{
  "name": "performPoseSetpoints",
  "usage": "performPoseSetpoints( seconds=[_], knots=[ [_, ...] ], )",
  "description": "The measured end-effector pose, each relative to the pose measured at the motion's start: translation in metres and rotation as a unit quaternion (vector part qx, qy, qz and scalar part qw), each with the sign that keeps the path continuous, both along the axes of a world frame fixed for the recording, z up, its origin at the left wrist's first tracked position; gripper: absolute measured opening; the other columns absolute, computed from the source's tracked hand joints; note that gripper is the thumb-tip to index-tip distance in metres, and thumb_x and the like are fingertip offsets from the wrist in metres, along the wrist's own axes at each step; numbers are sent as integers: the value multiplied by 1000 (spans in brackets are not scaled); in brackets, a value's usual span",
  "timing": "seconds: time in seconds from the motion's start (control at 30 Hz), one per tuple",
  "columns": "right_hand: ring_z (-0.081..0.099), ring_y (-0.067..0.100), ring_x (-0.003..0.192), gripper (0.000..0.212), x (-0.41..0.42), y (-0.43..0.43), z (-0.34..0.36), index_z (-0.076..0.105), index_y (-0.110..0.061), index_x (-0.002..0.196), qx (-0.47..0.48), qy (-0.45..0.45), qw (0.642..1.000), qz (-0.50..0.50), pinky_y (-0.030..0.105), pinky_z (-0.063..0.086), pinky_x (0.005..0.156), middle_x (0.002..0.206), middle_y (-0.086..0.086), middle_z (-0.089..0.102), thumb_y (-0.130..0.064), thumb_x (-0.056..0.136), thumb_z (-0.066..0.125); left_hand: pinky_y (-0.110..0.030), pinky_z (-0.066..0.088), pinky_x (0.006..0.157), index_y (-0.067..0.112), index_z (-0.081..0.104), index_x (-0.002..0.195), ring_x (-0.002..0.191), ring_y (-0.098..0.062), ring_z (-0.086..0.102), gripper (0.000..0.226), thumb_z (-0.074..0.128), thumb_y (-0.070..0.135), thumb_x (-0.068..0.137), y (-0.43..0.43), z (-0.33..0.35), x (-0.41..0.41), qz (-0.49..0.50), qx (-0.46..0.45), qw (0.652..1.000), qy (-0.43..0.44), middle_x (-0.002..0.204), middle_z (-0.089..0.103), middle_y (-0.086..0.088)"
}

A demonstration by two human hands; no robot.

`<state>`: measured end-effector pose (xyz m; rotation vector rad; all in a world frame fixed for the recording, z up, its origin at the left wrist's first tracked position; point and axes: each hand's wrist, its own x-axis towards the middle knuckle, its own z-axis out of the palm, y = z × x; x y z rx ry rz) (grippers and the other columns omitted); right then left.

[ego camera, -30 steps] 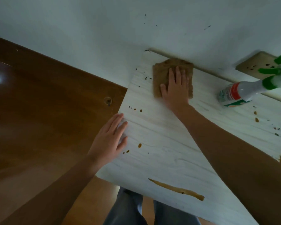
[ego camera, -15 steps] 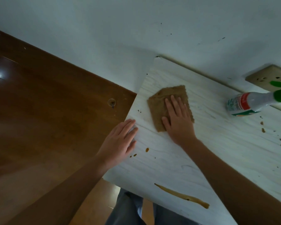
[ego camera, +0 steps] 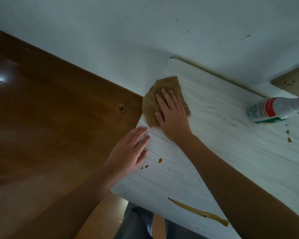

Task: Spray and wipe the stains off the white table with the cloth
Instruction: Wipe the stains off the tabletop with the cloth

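A brown cloth (ego camera: 151,106) lies flat on the white table (ego camera: 231,152) at its left edge. My right hand (ego camera: 173,116) presses down on the cloth with fingers spread flat. My left hand (ego camera: 129,150) rests flat on the table's left edge, just below the cloth, holding nothing. Small brown drops (ego camera: 160,160) sit beside my left hand. A long brown streak (ego camera: 198,212) runs along the near edge. More brown spots (ego camera: 288,136) lie at the right. A white spray bottle (ego camera: 273,110) with red label and green head lies on its side at the far right.
A white wall (ego camera: 145,31) runs behind the table, with a beige socket plate (ego camera: 290,81) at the right. Brown wooden floor (ego camera: 50,126) lies to the left, with a small round fitting (ego camera: 120,108). My trouser legs (ego camera: 140,223) show below the near edge.
My right hand has slid the cloth from the far edge toward the table's left edge, over the small drops there. My left hand has stayed in place.
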<state>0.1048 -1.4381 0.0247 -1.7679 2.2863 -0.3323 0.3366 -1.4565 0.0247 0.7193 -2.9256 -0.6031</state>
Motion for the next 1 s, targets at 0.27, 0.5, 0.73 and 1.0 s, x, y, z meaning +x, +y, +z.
performPoseSetpoints(
  seconds=[0.27, 0.5, 0.73, 1.0],
  knots=[
    [26, 38, 149, 63, -89, -6, 0, 35, -11, 154, 22, 27, 986, -163, 45, 14, 124, 162, 17, 30, -42, 99, 34, -38, 43, 118, 8, 56, 143, 150, -26, 38, 47, 51, 35, 105, -1, -1, 1, -13, -21, 1000, -12, 158, 44, -13],
    [17, 39, 152, 65, -25, -29, 1, 31, -12, 156, 29, 5, 985, -170, 52, 10, 125, 163, 16, 25, -40, 98, 37, -44, 41, 119, 6, 53, 144, 152, -28, 35, 47, 54, 29, 103, 5, 5, -1, 0, -18, 999, -31, 160, 42, -15],
    [2, 26, 156, 66, 35, 102, 8, 16, -20, 160, 71, -23, 995, -70, 47, 5, 127, 168, 5, 11, -44, 102, 37, -42, 45, 115, 11, 58, 137, 145, -28, 44, 42, 46, 36, 105, 5, 24, 6, 12, -24, 998, -53, 153, 49, -13],
    [5, 28, 155, 66, -13, 94, 6, 23, -19, 159, 54, -25, 980, -191, 40, -2, 125, 168, 7, 14, -40, 100, 43, -40, 45, 109, 11, 54, 141, 139, -29, 51, 46, 53, 35, 103, 17, 31, 42, 21, -17, 997, -72, 153, 50, -13]
  ],
)
